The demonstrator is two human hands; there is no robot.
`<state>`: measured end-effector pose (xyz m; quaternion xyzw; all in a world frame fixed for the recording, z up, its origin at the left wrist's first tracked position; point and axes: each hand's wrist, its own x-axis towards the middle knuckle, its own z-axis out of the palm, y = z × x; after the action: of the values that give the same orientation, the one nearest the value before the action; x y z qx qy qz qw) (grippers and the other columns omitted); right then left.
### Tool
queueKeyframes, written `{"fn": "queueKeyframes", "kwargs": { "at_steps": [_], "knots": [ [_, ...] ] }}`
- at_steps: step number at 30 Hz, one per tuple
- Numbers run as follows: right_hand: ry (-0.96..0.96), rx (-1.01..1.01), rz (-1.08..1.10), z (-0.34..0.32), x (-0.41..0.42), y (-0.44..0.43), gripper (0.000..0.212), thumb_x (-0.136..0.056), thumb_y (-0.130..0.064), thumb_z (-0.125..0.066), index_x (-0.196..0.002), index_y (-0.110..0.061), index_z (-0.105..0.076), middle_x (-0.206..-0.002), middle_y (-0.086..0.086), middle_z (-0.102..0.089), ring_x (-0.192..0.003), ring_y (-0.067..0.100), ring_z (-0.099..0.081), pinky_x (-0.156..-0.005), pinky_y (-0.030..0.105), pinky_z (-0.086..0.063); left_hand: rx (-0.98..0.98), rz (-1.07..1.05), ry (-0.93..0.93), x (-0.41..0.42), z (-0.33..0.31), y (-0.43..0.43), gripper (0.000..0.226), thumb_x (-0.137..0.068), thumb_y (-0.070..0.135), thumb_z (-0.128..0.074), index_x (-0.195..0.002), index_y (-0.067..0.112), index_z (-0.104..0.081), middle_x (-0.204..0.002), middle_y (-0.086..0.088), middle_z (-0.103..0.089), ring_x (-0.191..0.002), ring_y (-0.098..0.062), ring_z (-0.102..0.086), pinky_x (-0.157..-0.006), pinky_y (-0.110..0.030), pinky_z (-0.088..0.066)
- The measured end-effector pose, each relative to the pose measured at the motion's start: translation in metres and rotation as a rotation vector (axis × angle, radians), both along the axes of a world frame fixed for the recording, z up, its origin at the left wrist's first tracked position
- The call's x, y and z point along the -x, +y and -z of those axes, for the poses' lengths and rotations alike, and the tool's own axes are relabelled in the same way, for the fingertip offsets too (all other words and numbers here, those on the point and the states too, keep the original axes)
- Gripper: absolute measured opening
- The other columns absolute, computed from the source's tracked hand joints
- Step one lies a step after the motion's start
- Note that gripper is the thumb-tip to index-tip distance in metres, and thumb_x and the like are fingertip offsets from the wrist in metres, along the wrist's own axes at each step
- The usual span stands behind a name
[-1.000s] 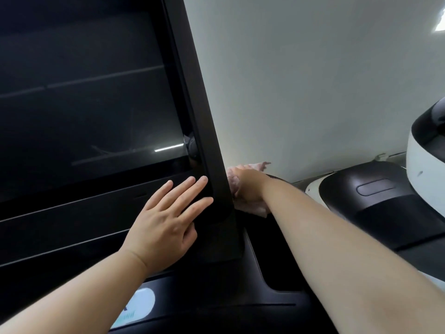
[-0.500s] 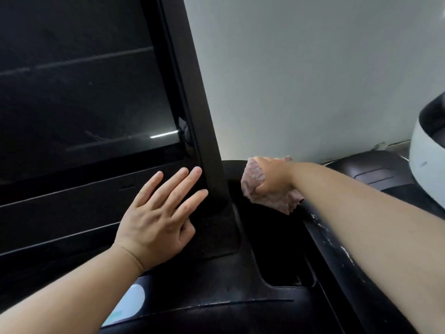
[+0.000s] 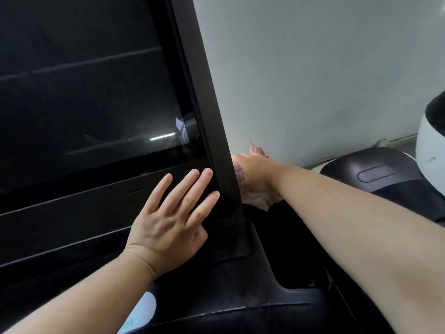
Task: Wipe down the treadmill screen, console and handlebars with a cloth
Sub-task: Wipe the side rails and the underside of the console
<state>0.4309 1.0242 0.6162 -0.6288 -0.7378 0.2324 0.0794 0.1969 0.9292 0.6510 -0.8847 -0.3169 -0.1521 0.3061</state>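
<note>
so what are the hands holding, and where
Right hand grips the bunched cloth around its middle; left hand, flat on the screen, holds nothing.

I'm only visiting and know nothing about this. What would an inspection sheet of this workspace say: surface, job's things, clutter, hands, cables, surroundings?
Surface: black console, with a pale label near the bottom edge.
Job's things: dark screen, showing only reflections; pink cloth bunched just behind the screen's right frame; handlebars not clearly in view.
Clutter: nothing seen.
Hands: left hand lies flat, fingers straight, on the screen's lower right corner; right hand grips the cloth behind the frame.
Cables: nothing seen.
Surroundings: pale wall; a black-and-white machine to the right.
</note>
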Motion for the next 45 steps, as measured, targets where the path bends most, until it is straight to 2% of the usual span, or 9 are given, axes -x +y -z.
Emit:
{"fn": "queueKeyframes", "kwargs": {
  "at_steps": [2,6,15,22,28,32,34,41,45],
  "knots": [
    [-0.080,0.023,0.069,0.006,-0.012,-0.009,0.049,-0.063,-0.071,-0.049,-0.095,-0.034,-0.043,-0.108,-0.005,-0.052,-0.127,0.026,-0.037,-0.107,0.054,-0.029,0.000,-0.003,-0.011,0.000,0.001,-0.002,0.057,-0.076,0.021,-0.050,-0.133,0.017,-0.048,-0.151,-0.011,-0.035,-0.140,-0.026,-0.033,-0.114,-0.049,-0.024],
    [-0.180,0.084,0.270,0.009,-0.046,-0.039,0.086,-0.056,-0.076,-0.049,-0.124,-0.024,-0.038,-0.137,0.002,-0.045,-0.133,0.029,-0.035,-0.108,0.050,-0.028,0.074,-0.017,-0.070,-0.010,0.003,-0.014,0.061,-0.072,0.015,-0.052,-0.133,0.013,-0.046,-0.154,-0.014,-0.028,-0.142,-0.028,-0.028,-0.117,-0.051,-0.017],
    [-0.340,0.150,0.636,0.015,-0.062,-0.121,0.092,-0.064,-0.071,-0.058,-0.128,-0.009,-0.037,-0.130,0.015,-0.050,-0.128,0.035,-0.042,-0.113,0.056,-0.013,0.373,0.327,-0.001,-0.040,0.024,-0.045,0.059,-0.076,0.019,-0.045,-0.134,0.019,-0.042,-0.153,-0.010,-0.033,-0.142,-0.023,-0.029,-0.114,-0.049,-0.023],
    [-0.374,0.199,0.876,0.003,-0.043,-0.188,0.091,-0.073,-0.069,-0.058,-0.134,-0.007,-0.033,-0.133,0.013,-0.046,-0.132,0.037,-0.036,-0.107,0.057,-0.023,0.535,0.419,0.070,-0.044,0.028,-0.052,0.054,-0.076,0.021,-0.041,-0.128,0.015,-0.055,-0.146,-0.010,-0.044,-0.134,-0.025,-0.042,-0.114,-0.042,-0.023],
    [-0.400,0.178,0.971,0.010,-0.041,-0.262,0.096,-0.060,-0.081,-0.058,-0.125,-0.013,-0.037,-0.127,0.010,-0.050,-0.121,0.031,-0.046,-0.103,0.052,-0.034,0.641,0.500,0.068,-0.075,0.019,-0.058,0.056,-0.073,0.021,-0.040,-0.125,0.014,-0.058,-0.138,-0.010,-0.053,-0.124,-0.024,-0.053,-0.109,-0.039,-0.035],
    [-0.421,0.167,0.995,0.014,-0.041,-0.312,0.096,-0.056,-0.083,-0.055,-0.122,-0.017,-0.036,-0.125,0.005,-0.053,-0.117,0.026,-0.049,-0.097,0.049,-0.040,0.739,0.486,0.006,-0.098,0.017,-0.062,0.059,-0.067,0.014,-0.066,-0.125,0.009,-0.059,-0.134,-0.011,-0.057,-0.120,-0.026,-0.056,-0.102,-0.038,-0.042],
    [-0.429,0.168,0.998,0.013,-0.040,-0.317,0.094,-0.058,-0.081,-0.057,-0.123,-0.016,-0.037,-0.125,0.003,-0.053,-0.118,0.024,-0.048,-0.102,0.048,-0.037,0.805,0.478,-0.034,-0.103,0.025,-0.063,0.058,-0.074,0.014,-0.062,-0.132,0.012,-0.054,-0.140,-0.005,-0.052,-0.126,-0.023,-0.050,-0.105,-0.033,-0.038],
    [-0.426,0.169,0.836,0.004,-0.048,-0.241,0.088,-0.069,-0.073,-0.061,-0.125,-0.008,-0.042,-0.124,0.009,-0.052,-0.121,0.028,-0.048,-0.112,0.051,-0.015,0.952,0.313,-0.191,-0.117,0.054,-0.061,0.049,-0.087,0.020,-0.052,-0.135,0.026,-0.046,-0.133,0.013,-0.051,-0.122,-0.012,-0.043,-0.095,-0.029,-0.043],
    [-0.304,0.094,0.772,0.008,-0.053,-0.178,0.075,-0.074,-0.058,-0.062,-0.125,-0.008,-0.042,-0.125,0.009,-0.051,-0.124,0.028,-0.048,-0.112,0.047,-0.022,0.915,0.281,-0.192,-0.118,0.056,-0.064,0.047,-0.085,0.019,-0.055,-0.132,0.026,-0.052,-0.130,0.013,-0.054,-0.119,-0.011,-0.047,-0.091,-0.027,-0.044]
  ]
}}
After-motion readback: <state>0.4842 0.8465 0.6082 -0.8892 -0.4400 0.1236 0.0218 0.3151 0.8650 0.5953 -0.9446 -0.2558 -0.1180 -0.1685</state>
